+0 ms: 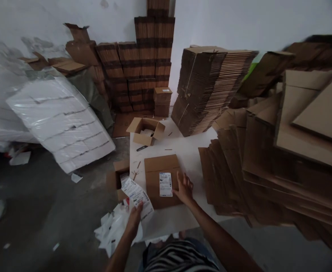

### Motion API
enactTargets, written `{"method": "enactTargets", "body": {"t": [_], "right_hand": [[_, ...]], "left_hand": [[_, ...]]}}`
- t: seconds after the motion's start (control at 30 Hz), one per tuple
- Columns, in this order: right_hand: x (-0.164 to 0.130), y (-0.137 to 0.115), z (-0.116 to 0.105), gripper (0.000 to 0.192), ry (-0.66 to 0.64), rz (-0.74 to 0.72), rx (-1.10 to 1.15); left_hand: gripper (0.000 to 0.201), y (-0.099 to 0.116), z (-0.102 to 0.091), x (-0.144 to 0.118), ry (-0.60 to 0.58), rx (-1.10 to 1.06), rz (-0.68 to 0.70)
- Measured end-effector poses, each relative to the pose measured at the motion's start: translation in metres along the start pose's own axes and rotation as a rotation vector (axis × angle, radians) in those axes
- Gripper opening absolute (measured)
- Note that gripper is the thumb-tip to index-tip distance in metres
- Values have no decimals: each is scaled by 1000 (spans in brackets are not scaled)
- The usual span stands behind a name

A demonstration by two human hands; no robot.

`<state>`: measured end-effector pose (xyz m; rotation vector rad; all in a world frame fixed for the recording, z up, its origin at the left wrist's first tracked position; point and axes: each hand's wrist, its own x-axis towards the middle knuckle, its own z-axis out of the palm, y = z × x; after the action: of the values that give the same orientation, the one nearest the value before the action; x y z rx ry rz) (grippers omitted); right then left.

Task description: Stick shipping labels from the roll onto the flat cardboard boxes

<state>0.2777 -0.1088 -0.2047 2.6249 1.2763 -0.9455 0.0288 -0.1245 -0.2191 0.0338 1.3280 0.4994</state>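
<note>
A closed brown cardboard box [157, 166] lies on a white table [188, 151] in front of me, with a white shipping label [165, 184] stuck on its top. My right hand [184, 187] rests with spread fingers on the box's right edge, beside the label. My left hand [134, 218] holds a strip of white printed labels [137, 195] just left of the box, over the table's front left corner.
An open small box [146, 130] and a dark pen [141, 148] lie farther back on the table. Flattened cardboard stacks [211, 85] crowd the right and back. Plastic-wrapped white bundles [61, 121] lean at left. An open box [117, 177] and crumpled white paper [112, 230] sit on the floor.
</note>
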Motion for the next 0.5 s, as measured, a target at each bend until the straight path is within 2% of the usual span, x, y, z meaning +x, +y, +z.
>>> {"method": "enactTargets", "body": {"t": [0.17,0.3,0.4,0.5], "right_hand": [[7,7,-10,61,69,149,112],[-3,-15,-30,48,141,110,244],[-37,-43,-70,44,200,34,316],[-83,-66,-134,42,327,-108,385]], "left_hand": [[30,-18,10,17,6,19,-17],[33,-11,8,11,15,-12,-22],[36,0,7,-3,3,-48,-27],[42,16,9,-17,-14,-57,-22]]}}
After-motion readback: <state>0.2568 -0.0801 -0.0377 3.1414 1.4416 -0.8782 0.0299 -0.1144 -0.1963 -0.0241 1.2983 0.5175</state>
